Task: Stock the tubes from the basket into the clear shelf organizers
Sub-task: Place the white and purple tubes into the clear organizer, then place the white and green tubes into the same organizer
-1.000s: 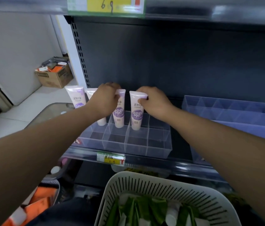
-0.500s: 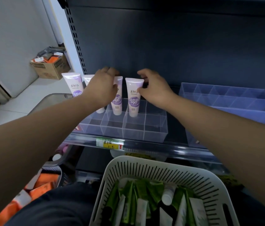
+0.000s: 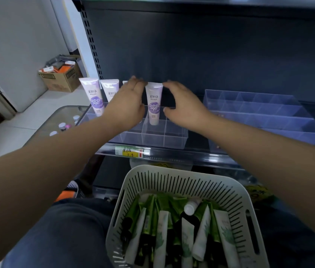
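- Dark metal shop shelving [image 3: 191,45] fills the view, with pale floor tiles [image 3: 27,117] at left.
- White slotted plastic basket [image 3: 172,171], bottom centre, holds green and white tubes [image 3: 160,229].
- Clear compartmented plastic organizer [image 3: 164,136] at mid-frame holds four upright lilac-and-white tubes [image 3: 153,103] behind its front row.
- Left hand [image 3: 127,107] covers the third tube, and I cannot tell whether it grips. Right hand [image 3: 185,107] hovers loose-fingered beside the fourth.
- Brown cardboard box [image 3: 59,80] sits upper left.

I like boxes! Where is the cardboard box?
In the head view, the cardboard box sits on the floor at far left, by the white wall, left of the purple tubes.
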Demonstrator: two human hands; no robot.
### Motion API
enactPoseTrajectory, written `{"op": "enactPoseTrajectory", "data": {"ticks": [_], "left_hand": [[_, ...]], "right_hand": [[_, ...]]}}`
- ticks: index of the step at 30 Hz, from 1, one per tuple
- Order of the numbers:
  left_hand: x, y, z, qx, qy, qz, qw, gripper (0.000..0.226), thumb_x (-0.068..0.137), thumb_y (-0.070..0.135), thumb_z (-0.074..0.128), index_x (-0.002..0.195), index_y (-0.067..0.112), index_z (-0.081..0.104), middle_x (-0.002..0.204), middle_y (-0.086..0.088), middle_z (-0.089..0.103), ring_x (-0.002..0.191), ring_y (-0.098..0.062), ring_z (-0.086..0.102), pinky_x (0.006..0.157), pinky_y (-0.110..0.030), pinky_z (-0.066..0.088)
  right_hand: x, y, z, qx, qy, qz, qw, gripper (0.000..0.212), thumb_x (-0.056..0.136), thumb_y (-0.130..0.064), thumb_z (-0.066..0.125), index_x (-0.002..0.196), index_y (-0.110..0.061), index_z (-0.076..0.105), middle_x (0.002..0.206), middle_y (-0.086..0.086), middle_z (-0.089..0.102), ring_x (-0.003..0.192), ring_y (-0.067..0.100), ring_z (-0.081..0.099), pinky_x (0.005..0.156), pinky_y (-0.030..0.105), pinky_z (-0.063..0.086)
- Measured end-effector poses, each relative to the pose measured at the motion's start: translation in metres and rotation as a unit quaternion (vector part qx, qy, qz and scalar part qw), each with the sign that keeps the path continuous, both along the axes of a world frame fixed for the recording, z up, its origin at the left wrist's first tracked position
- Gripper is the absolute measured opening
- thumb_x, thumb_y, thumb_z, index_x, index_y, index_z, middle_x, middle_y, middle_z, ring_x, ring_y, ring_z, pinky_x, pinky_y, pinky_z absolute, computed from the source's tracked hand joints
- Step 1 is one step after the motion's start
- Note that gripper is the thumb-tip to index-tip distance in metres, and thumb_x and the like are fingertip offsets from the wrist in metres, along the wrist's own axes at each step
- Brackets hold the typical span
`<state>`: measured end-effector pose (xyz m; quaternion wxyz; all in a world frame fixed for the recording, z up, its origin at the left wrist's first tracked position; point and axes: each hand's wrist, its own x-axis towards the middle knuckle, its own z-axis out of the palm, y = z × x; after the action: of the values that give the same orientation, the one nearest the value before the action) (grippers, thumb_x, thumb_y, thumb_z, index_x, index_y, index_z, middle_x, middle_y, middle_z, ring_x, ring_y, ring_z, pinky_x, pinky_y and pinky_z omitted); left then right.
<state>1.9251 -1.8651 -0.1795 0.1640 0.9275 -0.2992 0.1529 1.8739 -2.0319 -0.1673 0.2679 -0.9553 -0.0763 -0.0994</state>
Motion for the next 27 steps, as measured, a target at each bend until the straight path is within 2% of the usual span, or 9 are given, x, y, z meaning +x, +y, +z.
{"op": "enactPoseTrajectory", "data": {"ticks": [4, 9, 15, 20, 27], "left_hand": [[-0.02, -0.001, -0.007, 0.012, -0.005, -0.016, 1.0, 0.062, 0.083, 0.007, 0.057, 0.14, -0.001, 0.035, 0.145, -0.021, 0.036, 0.137, -0.034, 0.031, 0.115, -0.036, 0.022], [-0.051, 0.0, -0.018, 0.019, -0.009, -0.019, 1.0, 0.067, 0.081, 0.009, 0.059, 0.142, 0.003, 0.033, 0.147, -0.017, 0.034, 0.137, -0.032, 0.03, 0.115, -0.036, 0.02], [-0.085, 0.004, -0.039, 0.065, -0.013, -0.02, 0.998, 0.073, 0.08, 0.015, 0.061, 0.144, 0.005, 0.029, 0.15, -0.015, 0.03, 0.142, -0.031, 0.021, 0.119, -0.044, 0.015], [-0.112, 0.006, -0.061, 0.1, -0.004, -0.012, 0.995, 0.073, 0.087, 0.02, 0.054, 0.148, 0.009, 0.017, 0.157, -0.011, 0.015, 0.147, -0.025, 0.005, 0.119, -0.038, 0.001], [-0.137, 0.011, -0.096, 0.142, 0.047, -0.007, 0.989, 0.073, 0.088, 0.023, 0.05, 0.149, 0.012, 0.013, 0.158, -0.007, 0.009, 0.147, -0.024, -0.001, 0.119, -0.037, -0.001]], "right_hand": [[-0.025, 0.006, -0.001, -0.026, 0.004, 0.016, 1.0, 0.068, 0.085, -0.015, 0.057, 0.146, -0.013, 0.028, 0.153, 0.006, 0.025, 0.142, 0.02, 0.021, 0.112, 0.028, 0.02], [-0.055, 0.012, -0.008, -0.055, 0.009, 0.012, 0.998, 0.072, 0.085, -0.019, 0.058, 0.148, -0.018, 0.022, 0.158, 0.001, 0.011, 0.146, 0.02, 0.006, 0.118, 0.041, 0.017], [-0.089, 0.016, -0.028, -0.125, 0.037, 0.012, 0.991, 0.082, 0.085, -0.03, 0.058, 0.15, -0.022, 0.009, 0.159, 0.001, -0.002, 0.147, 0.022, -0.004, 0.119, 0.039, 0.007], [-0.114, 0.021, -0.053, -0.143, 0.078, 0.012, 0.987, 0.087, 0.084, -0.03, 0.06, 0.15, -0.025, 0.003, 0.158, 0.0, -0.014, 0.145, 0.021, -0.016, 0.118, 0.042, 0.001], [-0.136, 0.029, -0.092, -0.145, 0.131, 0.026, 0.98, 0.09, 0.083, -0.03, 0.061, 0.15, -0.023, 0.001, 0.158, 0.001, -0.016, 0.145, 0.023, -0.017, 0.12, 0.042, 0.001]]}}
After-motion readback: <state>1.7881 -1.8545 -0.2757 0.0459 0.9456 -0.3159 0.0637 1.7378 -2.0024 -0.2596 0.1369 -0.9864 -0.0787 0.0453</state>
